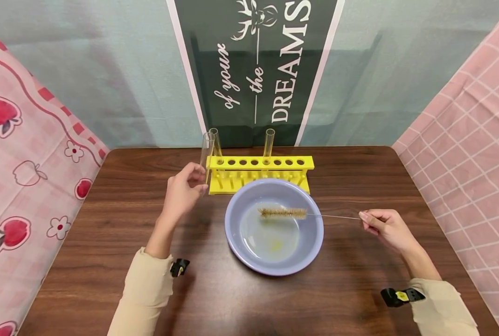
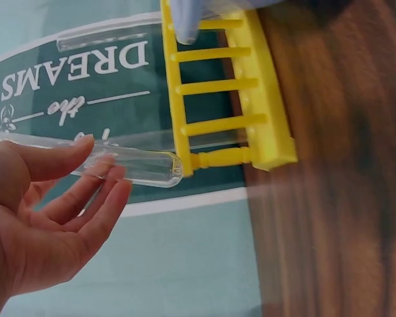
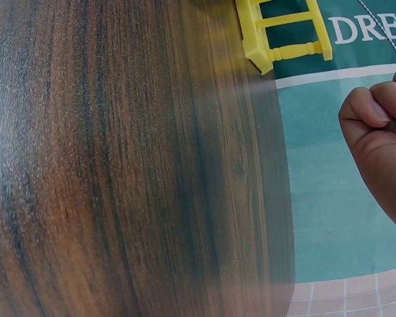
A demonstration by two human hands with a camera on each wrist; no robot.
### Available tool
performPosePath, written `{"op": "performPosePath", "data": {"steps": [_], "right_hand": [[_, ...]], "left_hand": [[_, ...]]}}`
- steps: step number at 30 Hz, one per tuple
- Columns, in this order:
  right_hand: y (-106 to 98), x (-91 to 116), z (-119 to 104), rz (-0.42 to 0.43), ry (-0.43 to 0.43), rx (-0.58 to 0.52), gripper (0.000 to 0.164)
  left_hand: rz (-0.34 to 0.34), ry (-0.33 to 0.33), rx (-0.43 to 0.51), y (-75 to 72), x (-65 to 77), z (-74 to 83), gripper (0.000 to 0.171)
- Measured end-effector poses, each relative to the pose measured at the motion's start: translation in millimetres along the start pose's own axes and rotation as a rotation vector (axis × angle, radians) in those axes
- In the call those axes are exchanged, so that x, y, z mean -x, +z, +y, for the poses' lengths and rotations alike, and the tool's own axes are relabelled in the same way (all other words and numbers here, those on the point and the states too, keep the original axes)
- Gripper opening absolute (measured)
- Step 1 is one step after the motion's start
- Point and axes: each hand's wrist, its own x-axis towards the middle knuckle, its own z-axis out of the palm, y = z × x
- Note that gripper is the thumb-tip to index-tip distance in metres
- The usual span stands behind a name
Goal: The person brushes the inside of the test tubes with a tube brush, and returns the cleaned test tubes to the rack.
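In the head view my left hand (image 1: 184,189) holds a clear glass test tube (image 1: 206,154) upright beside the left end of the yellow test tube rack (image 1: 283,163). The left wrist view shows thumb and fingers around the tube (image 2: 148,170), its rounded bottom close to the rack's end. My right hand (image 1: 390,229) pinches the thin wire handle of a test tube brush (image 1: 284,213). The brush's tan bristles are over the lilac basin (image 1: 232,233), which contains shallow cloudy liquid and a yellowish patch. In the right wrist view, curled fingers (image 3: 373,109) grip the wire, partly cut off by the frame.
Two more test tubes stand in the rack, one at its left end (image 1: 217,144) and one right of the middle (image 1: 268,142). The basin sits directly in front of the rack on a brown wooden table (image 1: 107,242). Patterned cloths hang around the back and sides.
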Motion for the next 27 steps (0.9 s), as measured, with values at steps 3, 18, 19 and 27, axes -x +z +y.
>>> {"op": "performPosePath", "data": {"steps": [3, 18, 19, 27], "right_hand": [[0, 0, 0, -0.012, -0.002, -0.008, 0.029], [-1, -3, 5, -0.017, 0.04, 0.025, 0.029], [-1, -3, 5, -0.015, 0.043, 0.03, 0.029], [-1, -3, 5, -0.012, 0.035, 0.014, 0.029]], "left_hand": [[0.012, -0.003, -0.007, 2.4, -8.2, 7.1, 0.027], [-0.047, -0.044, -0.01, 20.8, -44.7, 34.0, 0.019], [-0.048, -0.04, -0.016, 22.8, -47.3, 35.0, 0.019], [-0.072, 0.041, -0.092, 40.5, -68.6, 40.9, 0.018]]}}
